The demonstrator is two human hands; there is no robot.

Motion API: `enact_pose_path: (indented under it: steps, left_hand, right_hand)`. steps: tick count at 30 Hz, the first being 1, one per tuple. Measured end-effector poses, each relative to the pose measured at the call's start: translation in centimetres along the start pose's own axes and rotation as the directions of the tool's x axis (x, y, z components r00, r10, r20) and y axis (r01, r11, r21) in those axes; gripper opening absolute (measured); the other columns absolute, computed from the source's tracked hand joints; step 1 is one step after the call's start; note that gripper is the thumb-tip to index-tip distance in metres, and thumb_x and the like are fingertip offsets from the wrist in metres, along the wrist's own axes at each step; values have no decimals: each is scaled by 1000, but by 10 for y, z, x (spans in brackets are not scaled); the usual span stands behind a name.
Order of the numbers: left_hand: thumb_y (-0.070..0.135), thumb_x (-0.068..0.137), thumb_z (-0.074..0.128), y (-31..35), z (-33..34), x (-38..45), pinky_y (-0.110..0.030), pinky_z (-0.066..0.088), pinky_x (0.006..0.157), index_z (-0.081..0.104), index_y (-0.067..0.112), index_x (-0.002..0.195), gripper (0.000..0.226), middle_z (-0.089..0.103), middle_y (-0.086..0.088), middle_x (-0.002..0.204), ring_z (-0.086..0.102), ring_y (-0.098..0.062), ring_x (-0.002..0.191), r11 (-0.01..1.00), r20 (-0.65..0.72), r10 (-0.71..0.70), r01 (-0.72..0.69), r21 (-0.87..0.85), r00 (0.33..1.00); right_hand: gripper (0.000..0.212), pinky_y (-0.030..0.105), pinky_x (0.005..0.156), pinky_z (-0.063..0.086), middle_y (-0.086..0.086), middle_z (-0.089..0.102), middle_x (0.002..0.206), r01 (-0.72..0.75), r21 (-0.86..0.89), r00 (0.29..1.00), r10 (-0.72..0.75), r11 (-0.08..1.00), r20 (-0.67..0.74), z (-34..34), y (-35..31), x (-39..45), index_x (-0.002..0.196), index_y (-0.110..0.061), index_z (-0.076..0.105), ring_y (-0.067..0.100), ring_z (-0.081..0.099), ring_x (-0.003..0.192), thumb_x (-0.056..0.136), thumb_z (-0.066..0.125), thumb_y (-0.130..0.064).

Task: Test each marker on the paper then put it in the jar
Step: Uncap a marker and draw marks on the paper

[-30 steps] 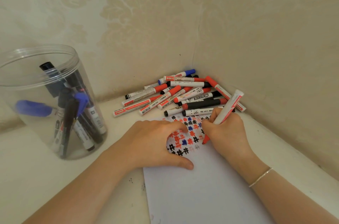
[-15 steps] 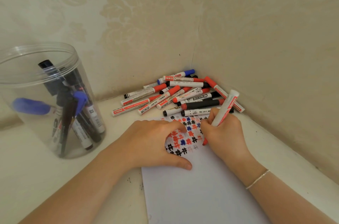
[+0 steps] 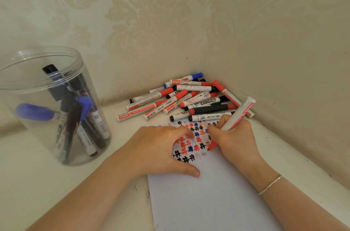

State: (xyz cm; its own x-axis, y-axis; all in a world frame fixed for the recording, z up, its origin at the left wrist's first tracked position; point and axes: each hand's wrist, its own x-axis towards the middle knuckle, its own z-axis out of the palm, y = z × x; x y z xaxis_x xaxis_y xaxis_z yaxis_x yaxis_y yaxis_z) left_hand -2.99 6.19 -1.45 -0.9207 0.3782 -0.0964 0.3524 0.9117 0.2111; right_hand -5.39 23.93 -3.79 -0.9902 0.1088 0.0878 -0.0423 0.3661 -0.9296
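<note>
Two hands share it: left hand [image 3: 161,152] lies spread, pinning the paper [image 3: 212,198], while right hand [image 3: 233,140] pinches the marker [image 3: 236,115]; best keep strokes light beside the thumb.

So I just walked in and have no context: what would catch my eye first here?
Probably the right hand gripping a red marker, its tip down on the white paper beside rows of red, blue and black test marks, while the left hand rests on the sheet. Behind lies a pile of markers in the wall corner; at far left stands a clear jar holding several.
</note>
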Motion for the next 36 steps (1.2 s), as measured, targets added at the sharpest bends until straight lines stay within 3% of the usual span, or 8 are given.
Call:
enact_pose_path:
  steps: [6,11,17,21,25,28,31,36]
  left_hand:
    - [89,57,51,2,0,-1,-16,30,60,35,51,128,82,52,23,100,44,-1,82,1000,-4,0,0,1,1000]
    - [89,56,51,1,0,-2,-16,29,59,37,51,127,82,43,23,86,44,-1,80,1000,-17,-2,2,8,1000]
    - [84,66,49,-2,1,-4,-19,34,65,36,50,128,72,45,26,92,47,0,82,1000,-2,13,-13,-7,1000]
    - [36,96,40,-6,5,-6,-27,47,60,40,38,126,30,54,11,85,54,-7,69,927,-107,-27,-16,-374,994]
    - [10,98,36,-7,5,-4,-20,49,68,41,36,126,39,56,15,101,57,1,87,813,-259,-66,-98,-574,964]
    - [6,95,50,-3,7,-1,-12,51,69,38,38,129,48,56,21,112,59,8,99,740,-287,-89,-130,-660,954]
    - [7,86,66,-1,8,2,-11,52,77,46,32,114,42,57,20,118,63,10,96,640,-278,-179,-103,-761,944]
    - [15,73,78,-1,10,4,-13,53,76,61,25,91,27,69,19,101,65,9,89,599,-259,-314,-22,-801,913]
  right_hand:
    - [36,17,38,36,4,40,48,27,-27,1000,-27,999,-11,3,0,-3,55,-10,37,8,40,39,82,61,-2]
    - [41,13,36,30,3,35,48,69,-59,997,-68,996,21,3,1,-4,53,-11,33,6,34,35,83,60,-1]
    - [29,23,37,40,15,58,53,6,410,996,30,912,-82,-9,-2,5,68,-6,50,14,47,36,81,73,-19]
    - [21,28,51,50,13,64,66,-13,540,999,28,842,-18,-12,2,9,74,-6,57,17,58,50,76,74,-20]
    - [16,34,79,56,11,70,88,-108,763,994,44,638,103,-18,2,12,80,-6,68,24,69,87,82,65,-22]
    - [22,32,67,56,11,69,80,-145,787,989,86,600,116,-20,1,14,80,-6,65,22,67,71,93,53,-20]
    - [19,28,56,53,6,63,60,-149,800,989,94,581,115,-20,2,14,78,-8,56,17,61,55,93,53,-19]
    - [19,31,57,52,4,48,46,-117,768,986,-21,629,167,-19,4,15,70,-6,51,22,58,53,89,52,-10]
